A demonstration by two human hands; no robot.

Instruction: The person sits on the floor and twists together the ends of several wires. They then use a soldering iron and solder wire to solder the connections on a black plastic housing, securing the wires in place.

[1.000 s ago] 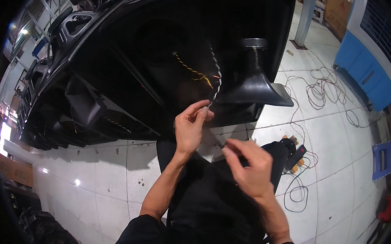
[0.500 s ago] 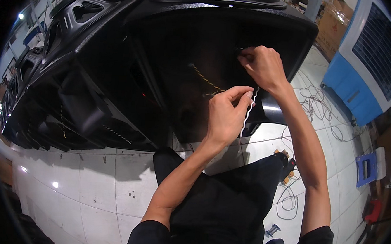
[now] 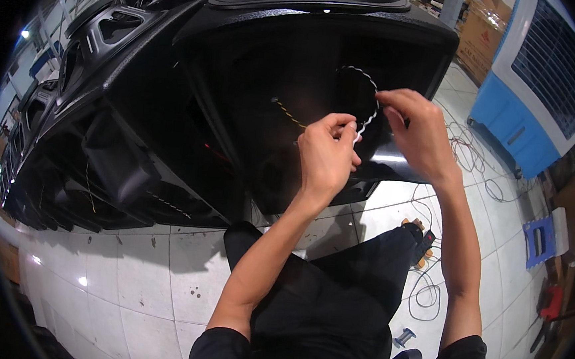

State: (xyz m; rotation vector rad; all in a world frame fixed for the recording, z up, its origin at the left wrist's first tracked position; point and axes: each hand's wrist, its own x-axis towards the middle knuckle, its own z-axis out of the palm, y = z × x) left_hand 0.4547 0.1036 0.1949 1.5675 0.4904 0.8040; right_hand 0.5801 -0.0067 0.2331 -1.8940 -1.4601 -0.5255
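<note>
Your left hand pinches the white twisted wire low on its arc before the black cabinet. The curve passes your right hand's fingertips; whether they grip it, I cannot tell.

A slim twisted wire spirals in white and black; a second slim twisted wire spirals in yellow and black. The large, curved speaker-like cabinet is black all over, finely speckled with grey glints along its upper front edge. Below the cabinet's lower edge, the square-tiled floor is white, gridded with grey joints and marked by dark spots. Toward the floor's right edge, the boxy air cooler pairs a white frame with a bright blue base and dark slatted grille. The cloth trousers and short sleeves are plain black.
</note>
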